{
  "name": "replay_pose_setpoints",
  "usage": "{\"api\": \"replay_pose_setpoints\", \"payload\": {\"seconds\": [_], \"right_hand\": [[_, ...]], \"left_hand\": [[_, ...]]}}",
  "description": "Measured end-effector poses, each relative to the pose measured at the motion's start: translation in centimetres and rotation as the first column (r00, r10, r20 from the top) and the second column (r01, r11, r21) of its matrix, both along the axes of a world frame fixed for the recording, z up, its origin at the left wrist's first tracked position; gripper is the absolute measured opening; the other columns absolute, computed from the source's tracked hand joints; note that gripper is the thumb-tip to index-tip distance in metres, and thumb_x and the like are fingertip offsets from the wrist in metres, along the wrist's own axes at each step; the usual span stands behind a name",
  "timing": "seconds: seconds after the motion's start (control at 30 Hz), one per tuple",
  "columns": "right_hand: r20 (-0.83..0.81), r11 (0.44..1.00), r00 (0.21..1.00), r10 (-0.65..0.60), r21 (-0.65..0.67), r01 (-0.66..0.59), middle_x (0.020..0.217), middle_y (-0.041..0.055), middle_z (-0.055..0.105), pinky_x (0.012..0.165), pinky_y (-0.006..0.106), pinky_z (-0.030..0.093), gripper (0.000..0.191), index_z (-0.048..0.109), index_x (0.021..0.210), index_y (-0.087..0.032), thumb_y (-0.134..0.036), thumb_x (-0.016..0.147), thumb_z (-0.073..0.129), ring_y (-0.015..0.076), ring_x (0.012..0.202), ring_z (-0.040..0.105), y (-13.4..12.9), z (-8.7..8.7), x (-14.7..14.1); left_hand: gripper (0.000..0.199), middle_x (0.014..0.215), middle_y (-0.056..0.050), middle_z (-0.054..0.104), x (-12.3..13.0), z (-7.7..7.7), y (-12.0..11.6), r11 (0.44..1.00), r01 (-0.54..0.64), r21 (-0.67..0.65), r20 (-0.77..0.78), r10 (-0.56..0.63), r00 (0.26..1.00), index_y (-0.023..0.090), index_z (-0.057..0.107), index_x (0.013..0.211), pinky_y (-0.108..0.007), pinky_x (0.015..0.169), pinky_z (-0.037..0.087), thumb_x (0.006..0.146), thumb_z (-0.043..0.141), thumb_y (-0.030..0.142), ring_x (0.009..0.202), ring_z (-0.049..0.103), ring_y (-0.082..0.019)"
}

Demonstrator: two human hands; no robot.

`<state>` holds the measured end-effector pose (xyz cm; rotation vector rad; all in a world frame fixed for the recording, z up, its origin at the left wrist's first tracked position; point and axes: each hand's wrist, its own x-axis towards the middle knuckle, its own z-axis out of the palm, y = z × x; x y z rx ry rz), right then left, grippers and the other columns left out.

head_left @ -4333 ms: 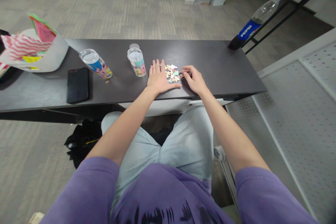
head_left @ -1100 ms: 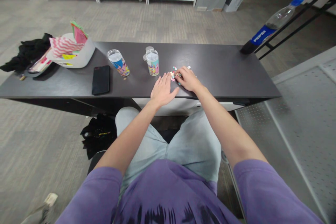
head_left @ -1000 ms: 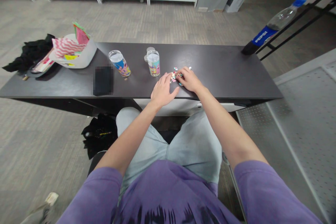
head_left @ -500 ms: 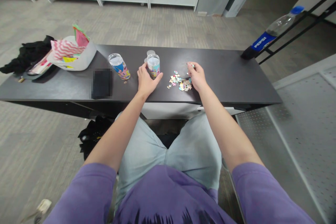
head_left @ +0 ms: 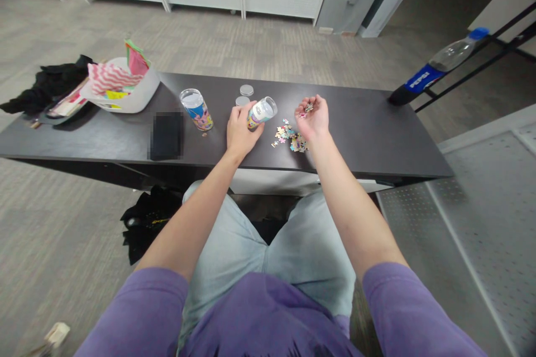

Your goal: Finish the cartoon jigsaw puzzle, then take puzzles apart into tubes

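My left hand (head_left: 242,131) is wrapped round a clear printed canister (head_left: 261,112), which leans to the right with its open mouth toward my other hand. My right hand (head_left: 315,117) is turned palm up, its fingers curled round a few small jigsaw pieces (head_left: 307,110). A loose pile of jigsaw pieces (head_left: 292,138) lies on the dark table (head_left: 360,128) between the hands. Left of my left hand stands a second printed canister (head_left: 196,110), upright. Two round silver lids (head_left: 247,90) rest behind the held canister, one partly hidden by it.
A white basket (head_left: 142,93) with colourful packets and a dark cloth (head_left: 46,85) sit at the table's left end. A black, blurred-out item (head_left: 166,135) lies near the front edge. At the right end stands a Pepsi bottle (head_left: 427,75) beside a black metal rail (head_left: 502,44).
The canister in my left hand has gone from upright to tilted rightward. My right hand has lifted off the pile and turned palm up with pieces in it.
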<state>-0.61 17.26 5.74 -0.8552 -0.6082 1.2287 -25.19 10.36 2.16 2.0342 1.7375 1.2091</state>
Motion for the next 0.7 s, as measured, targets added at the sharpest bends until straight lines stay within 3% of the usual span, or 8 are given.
{"api": "replay_pose_setpoints", "payload": {"seconds": [0.2,0.3,0.43,0.7], "right_hand": [[0.202,0.971,0.979,-0.04,0.237,-0.009,0.091,0.0019,0.057,0.081,0.038,0.065,0.074,0.044,0.088,-0.033,-0.1,0.103,0.07,0.0226,0.091,0.07,3.0,0.4,-3.1],[0.205,0.95,0.976,-0.077,0.312,0.009,0.095,0.0033,0.055,0.083,0.041,0.065,0.081,0.046,0.092,-0.033,-0.112,0.097,0.061,0.0261,0.098,0.074,4.4,0.4,-4.7],[0.139,0.939,0.984,-0.113,0.339,0.06,0.098,0.0036,0.056,0.082,0.04,0.064,0.08,0.052,0.096,-0.032,-0.111,0.103,0.051,0.0261,0.1,0.077,4.9,0.5,-6.3],[0.013,0.919,0.988,-0.152,0.369,0.137,0.089,0.0005,0.056,0.073,0.034,0.062,0.077,0.056,0.094,-0.031,-0.105,0.111,0.049,0.0188,0.079,0.07,3.2,1.1,-7.9]], "left_hand": [[0.074,0.16,-0.016,0.075,0.5,0.7,-0.5,1.0,0.029,-0.01,-0.047,-0.03,0.998,0.026,0.071,0.176,-0.063,0.135,0.065,0.104,0.087,0.024,0.152,0.075,-0.037],[0.073,0.159,-0.016,0.075,0.5,0.9,-0.6,0.999,0.028,-0.016,-0.066,-0.029,0.997,0.026,0.07,0.176,-0.063,0.134,0.065,0.105,0.087,0.025,0.151,0.075,-0.037],[0.072,0.162,-0.016,0.076,0.6,0.9,-0.8,0.999,0.033,-0.034,-0.1,-0.037,0.994,0.026,0.07,0.176,-0.064,0.133,0.065,0.106,0.088,0.025,0.15,0.076,-0.037],[0.073,0.165,-0.016,0.075,0.7,0.9,-0.7,0.997,0.028,-0.072,-0.131,-0.037,0.991,0.026,0.068,0.179,-0.064,0.131,0.065,0.108,0.089,0.028,0.15,0.075,-0.037]]}}
